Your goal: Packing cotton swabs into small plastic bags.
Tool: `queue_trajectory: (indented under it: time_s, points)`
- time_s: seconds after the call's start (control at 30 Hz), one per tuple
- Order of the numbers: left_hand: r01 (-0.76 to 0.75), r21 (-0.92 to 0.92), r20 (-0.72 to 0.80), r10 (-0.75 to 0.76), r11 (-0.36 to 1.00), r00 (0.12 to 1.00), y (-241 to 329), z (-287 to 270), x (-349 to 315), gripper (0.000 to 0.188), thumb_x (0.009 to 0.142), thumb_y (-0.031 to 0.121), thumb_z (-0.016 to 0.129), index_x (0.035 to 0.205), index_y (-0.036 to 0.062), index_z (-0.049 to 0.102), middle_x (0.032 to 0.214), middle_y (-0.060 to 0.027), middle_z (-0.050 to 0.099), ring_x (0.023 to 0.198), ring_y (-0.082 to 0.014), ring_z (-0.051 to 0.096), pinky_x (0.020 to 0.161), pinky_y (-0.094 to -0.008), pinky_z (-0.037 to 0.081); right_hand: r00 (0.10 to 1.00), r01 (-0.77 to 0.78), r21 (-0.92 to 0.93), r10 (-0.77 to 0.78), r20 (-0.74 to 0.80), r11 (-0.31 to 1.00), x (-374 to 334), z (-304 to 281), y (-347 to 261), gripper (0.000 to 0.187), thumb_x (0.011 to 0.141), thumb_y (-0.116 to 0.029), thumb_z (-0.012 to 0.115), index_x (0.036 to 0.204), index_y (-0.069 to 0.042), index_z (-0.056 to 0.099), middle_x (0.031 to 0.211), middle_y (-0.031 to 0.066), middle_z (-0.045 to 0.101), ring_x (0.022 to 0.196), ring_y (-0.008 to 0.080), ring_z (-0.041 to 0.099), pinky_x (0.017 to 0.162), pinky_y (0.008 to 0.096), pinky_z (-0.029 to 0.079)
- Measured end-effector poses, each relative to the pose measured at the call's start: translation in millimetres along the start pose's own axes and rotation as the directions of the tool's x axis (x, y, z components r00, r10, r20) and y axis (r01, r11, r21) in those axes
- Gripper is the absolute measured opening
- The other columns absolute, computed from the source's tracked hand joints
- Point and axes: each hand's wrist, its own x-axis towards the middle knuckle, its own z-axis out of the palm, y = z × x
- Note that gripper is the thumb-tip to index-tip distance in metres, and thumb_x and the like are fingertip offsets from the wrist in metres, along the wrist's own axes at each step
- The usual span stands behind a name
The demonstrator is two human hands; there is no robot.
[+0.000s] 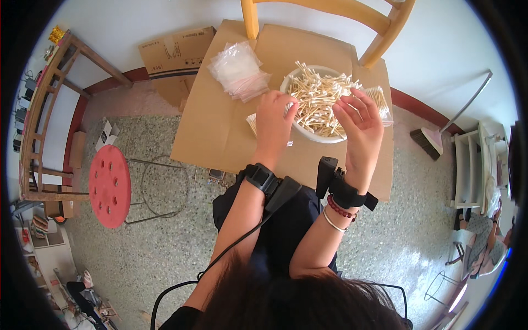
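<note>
A white bowl [324, 138] heaped with cotton swabs [318, 99] stands on a cardboard-covered seat. At its left rim is my left hand [273, 124], thumb and fingers closed together; what they hold, if anything, I cannot make out. Beneath that hand, a small bunch of swabs [252, 123] shows at its left side, mostly hidden by the hand. My right hand [363, 124] hovers over the bowl's right edge, fingers apart and slightly curled, with nothing visible in it. Clear plastic bags [238, 71] lie piled to the far left. Beyond my right hand lies a bag filled with swabs [377, 100].
The cardboard sheet [206, 129] covers a chair with a wooden backrest [330, 12] at the far side. A red round stool [110, 186] stands on the left. To the right, a broom [428, 142] leans by the wall near a white shelf [465, 170].
</note>
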Motion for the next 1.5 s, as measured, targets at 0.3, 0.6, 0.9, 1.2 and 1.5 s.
queue_trajectory:
  time_s: [0.3, 0.6, 0.9, 1.2, 1.5]
  points:
    - [0.052, -0.285, 0.015, -0.050, 0.957, 0.999, 17, -13, 6, 0.009, 0.082, 0.005, 0.066, 0.090, 0.0030, 0.066, 0.088, -0.0054, 0.067, 0.073, -0.0139, 0.056, 0.068, -0.0267, 0.043, 0.990, 0.018, -0.216, -0.047, -0.132, 0.976, 6, 4, 19, 0.033, 0.083, -0.001, 0.067, 0.115, 0.003, 0.057, 0.097, 0.0083, 0.062, 0.086, 0.0128, 0.062, 0.074, 0.0223, 0.051]
    - [0.228, -0.791, 0.121, -0.221, 0.567, 0.968, 35, -41, 5, 0.017, 0.081, -0.004, 0.067, 0.097, -0.0013, 0.065, 0.096, -0.0081, 0.066, 0.086, -0.0103, 0.059, 0.073, -0.0217, 0.046, 0.994, -0.105, 0.043, 0.103, 0.043, 0.994, 3, 8, 18, 0.031, 0.083, -0.006, 0.069, 0.112, 0.001, 0.060, 0.087, 0.0041, 0.066, 0.080, 0.0094, 0.061, 0.071, 0.0222, 0.050]
    - [0.252, -0.815, 0.167, -0.205, 0.521, 0.964, 38, -51, 2, 0.015, 0.083, -0.003, 0.066, 0.098, -0.0025, 0.064, 0.099, -0.0070, 0.064, 0.086, -0.0105, 0.061, 0.076, -0.0217, 0.048, 0.980, -0.144, 0.143, 0.121, 0.161, 0.979, -1, 20, 16, 0.036, 0.083, -0.002, 0.067, 0.117, 0.001, 0.054, 0.089, 0.0058, 0.067, 0.084, 0.0123, 0.063, 0.074, 0.0255, 0.051]
    - [-0.223, -0.126, -0.174, 0.200, 0.967, 0.964, 35, -41, 6, 0.016, 0.075, 0.000, 0.071, 0.089, 0.0055, 0.066, 0.083, -0.0060, 0.063, 0.075, -0.0182, 0.059, 0.063, -0.0287, 0.046, 0.990, 0.080, 0.058, -0.086, 0.111, 0.995, -2, 29, 16, 0.032, 0.080, 0.003, 0.068, 0.111, 0.002, 0.058, 0.089, 0.0077, 0.067, 0.085, 0.0135, 0.064, 0.078, 0.0253, 0.051]
    - [-0.023, -0.294, -0.153, -0.024, 0.955, 0.988, 39, -41, -2, 0.017, 0.075, -0.002, 0.068, 0.090, 0.0038, 0.064, 0.083, -0.0084, 0.062, 0.074, -0.0215, 0.058, 0.062, -0.0300, 0.046, 0.924, 0.323, -0.250, -0.247, 0.294, 0.913, -3, 37, 20, 0.013, 0.072, 0.002, 0.074, 0.084, -0.002, 0.072, 0.085, 0.0082, 0.069, 0.081, 0.0159, 0.062, 0.075, 0.0279, 0.048]
